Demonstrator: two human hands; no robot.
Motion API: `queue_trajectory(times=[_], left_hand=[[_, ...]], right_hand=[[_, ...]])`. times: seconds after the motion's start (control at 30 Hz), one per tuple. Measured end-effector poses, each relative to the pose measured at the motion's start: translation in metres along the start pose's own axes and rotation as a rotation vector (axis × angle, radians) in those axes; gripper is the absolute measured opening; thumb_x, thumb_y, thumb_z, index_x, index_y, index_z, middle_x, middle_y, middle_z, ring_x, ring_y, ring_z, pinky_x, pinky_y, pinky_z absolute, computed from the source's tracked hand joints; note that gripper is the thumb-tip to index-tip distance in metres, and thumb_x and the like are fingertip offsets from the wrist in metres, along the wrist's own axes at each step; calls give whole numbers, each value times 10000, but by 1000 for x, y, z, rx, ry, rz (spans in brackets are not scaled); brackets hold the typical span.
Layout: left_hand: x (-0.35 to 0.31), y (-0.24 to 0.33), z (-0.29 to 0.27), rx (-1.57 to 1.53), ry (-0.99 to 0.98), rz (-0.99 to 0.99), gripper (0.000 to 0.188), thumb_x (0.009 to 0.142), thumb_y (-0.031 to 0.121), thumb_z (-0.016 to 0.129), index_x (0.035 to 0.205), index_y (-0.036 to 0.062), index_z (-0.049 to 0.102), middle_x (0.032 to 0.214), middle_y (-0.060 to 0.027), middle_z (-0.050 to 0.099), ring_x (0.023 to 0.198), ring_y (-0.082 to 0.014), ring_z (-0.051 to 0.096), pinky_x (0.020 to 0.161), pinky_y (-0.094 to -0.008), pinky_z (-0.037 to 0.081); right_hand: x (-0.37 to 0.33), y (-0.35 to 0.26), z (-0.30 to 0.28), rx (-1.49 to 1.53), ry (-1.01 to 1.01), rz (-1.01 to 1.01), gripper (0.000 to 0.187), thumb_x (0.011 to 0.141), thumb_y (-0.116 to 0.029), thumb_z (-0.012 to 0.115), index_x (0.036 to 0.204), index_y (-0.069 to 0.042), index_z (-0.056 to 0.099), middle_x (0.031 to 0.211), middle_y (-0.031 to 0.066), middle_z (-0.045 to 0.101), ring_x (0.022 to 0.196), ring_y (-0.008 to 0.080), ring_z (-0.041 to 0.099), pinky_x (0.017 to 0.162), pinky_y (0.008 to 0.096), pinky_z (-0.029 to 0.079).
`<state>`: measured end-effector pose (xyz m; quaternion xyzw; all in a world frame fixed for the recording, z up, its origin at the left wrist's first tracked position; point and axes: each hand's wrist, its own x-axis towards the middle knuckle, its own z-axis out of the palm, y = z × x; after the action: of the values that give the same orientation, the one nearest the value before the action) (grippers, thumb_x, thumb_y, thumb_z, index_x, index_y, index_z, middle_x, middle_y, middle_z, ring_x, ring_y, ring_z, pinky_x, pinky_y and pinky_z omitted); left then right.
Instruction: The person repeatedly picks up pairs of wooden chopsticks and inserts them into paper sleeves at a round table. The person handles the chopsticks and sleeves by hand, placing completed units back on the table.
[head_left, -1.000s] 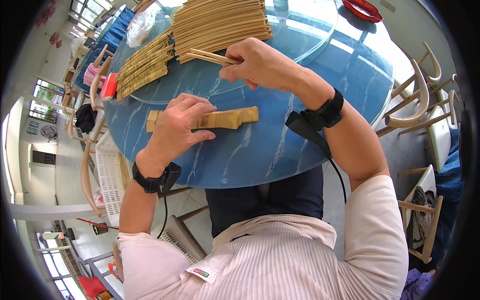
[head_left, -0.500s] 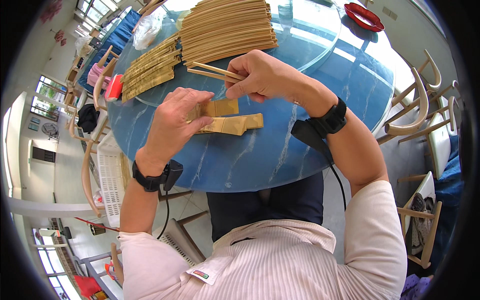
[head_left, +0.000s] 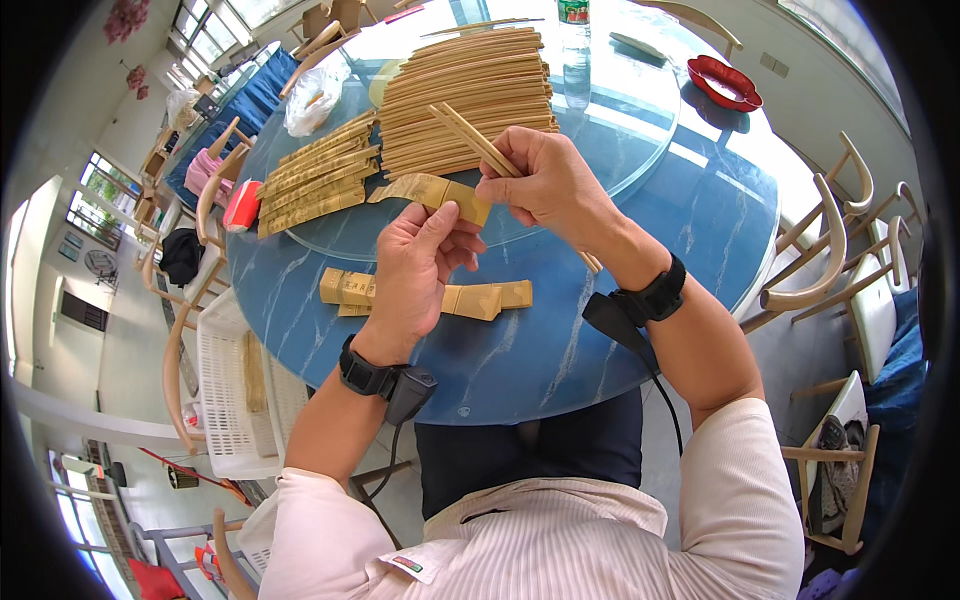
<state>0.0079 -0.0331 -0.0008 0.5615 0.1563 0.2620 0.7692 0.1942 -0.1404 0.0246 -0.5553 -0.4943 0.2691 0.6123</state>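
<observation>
My left hand (head_left: 415, 270) pinches a gold paper chopstick sleeve (head_left: 420, 187) between thumb and fingers, raised over the table. Close beside it, my right hand (head_left: 550, 185) grips a pair of wooden chopsticks (head_left: 462, 127). They slant up to the left past the sleeve, and their other ends show below that hand. More gold paper sleeves (head_left: 480, 300) lie flat on the blue table nearer my body, partly behind my left wrist. Farther off is a big pile of bare chopsticks (head_left: 460, 90), with a row of gold sleeves (head_left: 315, 185) to its left.
The piles rest on a glass turntable (head_left: 640, 170) over the round blue marbled table (head_left: 690, 220). Around them are a clear plastic bag (head_left: 315, 97), a red-and-white packet (head_left: 242, 207), a bottle (head_left: 575, 50) and a red dish (head_left: 725, 82). A white basket (head_left: 225, 390) stands at left; wooden chairs surround the table.
My left hand has lifted a sleeve off the table and moved right, toward my right hand. The chopsticks have tilted more upright. Other sleeves stay on the table.
</observation>
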Motion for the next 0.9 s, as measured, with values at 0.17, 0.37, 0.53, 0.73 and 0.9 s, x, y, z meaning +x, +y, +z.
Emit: queue_trajectory(times=[0.17, 0.37, 0.53, 0.73, 0.9], left_hand=[[25, 5, 5, 114, 161, 332, 244, 1092, 221, 655, 1018, -12, 649, 921, -128, 742, 793, -176, 724, 698, -298, 571], [43, 6, -8, 82, 281, 583, 210, 1094, 197, 649, 1022, 0, 645, 912, -118, 754, 819, -178, 742, 732, -297, 587], [33, 10, -10, 65, 228, 590, 182, 1106, 173, 620, 1071, -3, 650, 997, -137, 777, 894, -194, 767, 799, -315, 622], [30, 17, -15, 45, 183, 629, 195, 1108, 171, 616, 1124, -19, 655, 1033, -146, 783, 934, -201, 775, 822, -326, 635], [29, 19, -15, 64, 184, 650, 188, 1104, 169, 624, 1133, -12, 664, 1041, -137, 778, 914, -198, 769, 812, -327, 633]], right_hand=[[2, -3, 3, -5, 138, -77, 235, 1069, -238, 697, 1003, -16, 658, 726, -14, 604, 573, 42, 544, 502, 206, 414], [-8, 0, 8, -150, 152, -204, 113, 980, -43, 755, 1008, 38, 682, 848, 47, 630, 676, 106, 592, 600, 268, 479], [-10, 1, 11, -120, 90, -93, 85, 980, -40, 774, 976, -10, 694, 800, 3, 638, 660, 58, 613, 567, 215, 489], [-7, 2, 12, -95, 111, -50, 83, 972, 18, 735, 951, 12, 655, 858, 40, 664, 682, 102, 621, 597, 257, 482], [-7, 5, 12, -112, 75, -85, 66, 998, -15, 716, 971, 11, 662, 827, 42, 667, 673, 94, 615, 599, 254, 485]])
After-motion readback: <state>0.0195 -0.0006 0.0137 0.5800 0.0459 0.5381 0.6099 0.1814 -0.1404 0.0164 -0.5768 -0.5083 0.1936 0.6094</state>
